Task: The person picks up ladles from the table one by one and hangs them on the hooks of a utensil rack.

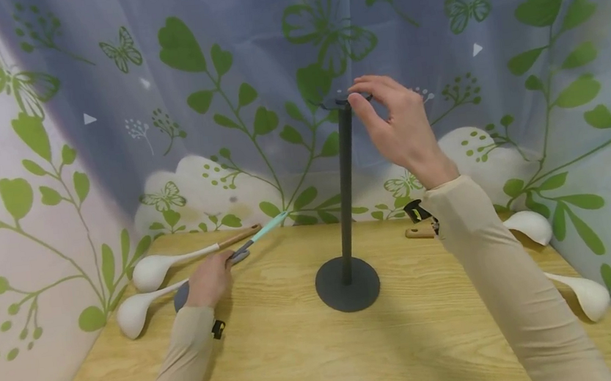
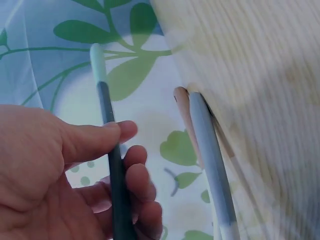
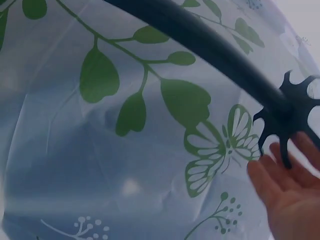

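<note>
Right hand (image 1: 396, 121) narrow on dark stand (image 1: 345, 199) — mint-tipped handle (image 2: 117, 167) tight in left hand (image 1: 209, 281) — tip past grip.

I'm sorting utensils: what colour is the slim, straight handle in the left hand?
Dark grey handle, mint-green tip; clearest in the left wrist view.

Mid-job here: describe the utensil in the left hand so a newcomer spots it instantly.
On the left side of the pale wooden table lie a white, wooden-handled ladle and a white, grey-handled ladle. Close by, the left hand's grip holds a utensil with a slim dark-grey shaft. Its mint-green end sets it apart from both.
</note>
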`<action>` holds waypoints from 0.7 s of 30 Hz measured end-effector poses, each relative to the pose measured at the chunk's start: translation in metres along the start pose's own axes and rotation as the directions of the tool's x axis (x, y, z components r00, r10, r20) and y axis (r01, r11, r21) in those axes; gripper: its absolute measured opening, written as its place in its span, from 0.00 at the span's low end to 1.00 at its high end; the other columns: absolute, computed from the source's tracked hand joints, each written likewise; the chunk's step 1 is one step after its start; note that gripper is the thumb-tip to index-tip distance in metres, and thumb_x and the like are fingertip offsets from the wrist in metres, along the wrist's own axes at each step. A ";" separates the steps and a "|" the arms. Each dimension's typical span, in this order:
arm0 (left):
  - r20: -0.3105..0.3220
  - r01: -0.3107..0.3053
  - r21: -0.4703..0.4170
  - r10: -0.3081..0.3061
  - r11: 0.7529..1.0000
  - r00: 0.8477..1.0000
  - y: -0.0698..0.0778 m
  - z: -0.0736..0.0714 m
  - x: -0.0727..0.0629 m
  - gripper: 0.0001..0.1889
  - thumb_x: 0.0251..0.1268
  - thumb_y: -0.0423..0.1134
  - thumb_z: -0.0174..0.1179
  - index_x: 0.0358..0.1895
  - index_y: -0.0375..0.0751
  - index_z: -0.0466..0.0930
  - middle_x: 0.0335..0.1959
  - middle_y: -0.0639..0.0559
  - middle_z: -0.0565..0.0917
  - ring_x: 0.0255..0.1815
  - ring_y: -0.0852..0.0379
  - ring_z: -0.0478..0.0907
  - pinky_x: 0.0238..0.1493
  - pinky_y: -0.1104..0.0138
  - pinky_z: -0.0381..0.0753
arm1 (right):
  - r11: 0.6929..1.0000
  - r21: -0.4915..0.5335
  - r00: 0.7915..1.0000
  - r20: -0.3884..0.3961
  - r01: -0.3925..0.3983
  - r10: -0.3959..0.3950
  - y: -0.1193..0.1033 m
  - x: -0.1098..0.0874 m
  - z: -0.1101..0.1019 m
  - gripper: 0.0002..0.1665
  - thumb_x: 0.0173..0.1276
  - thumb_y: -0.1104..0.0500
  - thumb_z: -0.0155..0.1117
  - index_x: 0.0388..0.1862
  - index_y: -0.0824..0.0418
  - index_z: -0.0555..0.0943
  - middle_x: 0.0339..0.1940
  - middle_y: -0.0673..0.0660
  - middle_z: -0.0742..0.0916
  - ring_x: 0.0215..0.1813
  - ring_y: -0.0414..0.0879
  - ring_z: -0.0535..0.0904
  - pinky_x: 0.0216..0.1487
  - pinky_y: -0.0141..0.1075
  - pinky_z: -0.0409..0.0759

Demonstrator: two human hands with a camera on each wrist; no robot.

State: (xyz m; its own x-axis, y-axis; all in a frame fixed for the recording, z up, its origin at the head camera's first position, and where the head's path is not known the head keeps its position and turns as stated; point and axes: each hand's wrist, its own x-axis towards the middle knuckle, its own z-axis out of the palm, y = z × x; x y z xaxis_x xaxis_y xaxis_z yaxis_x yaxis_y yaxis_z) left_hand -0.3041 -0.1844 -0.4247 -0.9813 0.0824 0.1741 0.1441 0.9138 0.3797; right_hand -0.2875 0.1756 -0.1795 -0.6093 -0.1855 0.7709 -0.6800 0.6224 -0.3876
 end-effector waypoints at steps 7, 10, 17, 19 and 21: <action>-0.049 -0.030 -0.037 0.029 0.999 0.998 0.006 -0.004 0.000 0.17 0.76 0.36 0.51 0.63 0.39 0.76 0.40 0.38 0.83 0.28 0.48 0.77 0.22 0.60 0.72 | 0.999 0.030 0.997 0.073 -0.028 0.026 0.002 0.004 -0.004 0.21 0.75 0.45 0.57 0.55 0.55 0.84 0.64 0.51 0.80 0.73 0.39 0.68 0.71 0.43 0.68; -0.078 -0.059 -0.070 0.054 0.996 0.995 0.008 -0.005 0.001 0.18 0.76 0.36 0.51 0.65 0.39 0.75 0.42 0.37 0.82 0.28 0.49 0.75 0.22 0.62 0.69 | 0.999 0.033 0.997 0.064 -0.035 0.033 0.001 0.005 -0.004 0.21 0.73 0.44 0.59 0.53 0.55 0.85 0.63 0.51 0.81 0.72 0.40 0.69 0.69 0.44 0.70; -0.199 -0.152 -0.133 0.124 0.979 0.972 0.018 -0.005 0.004 0.18 0.76 0.35 0.51 0.63 0.36 0.77 0.37 0.38 0.82 0.28 0.49 0.73 0.27 0.61 0.71 | 0.999 0.028 1.000 0.008 -0.029 0.029 0.001 0.004 0.000 0.18 0.70 0.46 0.63 0.49 0.56 0.87 0.59 0.56 0.82 0.66 0.47 0.75 0.61 0.46 0.76; -0.240 -0.176 -0.151 0.136 0.973 0.961 0.022 -0.006 0.006 0.17 0.76 0.35 0.52 0.63 0.36 0.77 0.36 0.38 0.82 0.28 0.49 0.73 0.28 0.60 0.71 | 0.999 0.026 0.999 0.007 -0.038 0.037 0.001 0.004 0.002 0.19 0.70 0.46 0.63 0.50 0.56 0.87 0.60 0.57 0.82 0.65 0.47 0.74 0.59 0.44 0.76; -0.265 -0.188 -0.187 0.135 0.964 0.955 0.027 -0.007 0.006 0.18 0.76 0.35 0.52 0.63 0.36 0.76 0.38 0.38 0.83 0.29 0.49 0.73 0.29 0.60 0.71 | 0.999 0.019 0.999 0.008 -0.045 0.045 0.001 0.005 0.003 0.20 0.70 0.45 0.63 0.51 0.56 0.87 0.60 0.58 0.81 0.65 0.47 0.73 0.57 0.42 0.75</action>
State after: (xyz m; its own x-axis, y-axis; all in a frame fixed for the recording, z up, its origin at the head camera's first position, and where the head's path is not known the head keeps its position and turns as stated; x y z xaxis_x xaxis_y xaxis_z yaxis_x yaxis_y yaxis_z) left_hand -0.3053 -0.1620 -0.4067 -0.8838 0.0963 0.4579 0.3471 0.7911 0.5036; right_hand -0.2921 0.1733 -0.1777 -0.6426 -0.1633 0.7486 -0.6593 0.6155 -0.4317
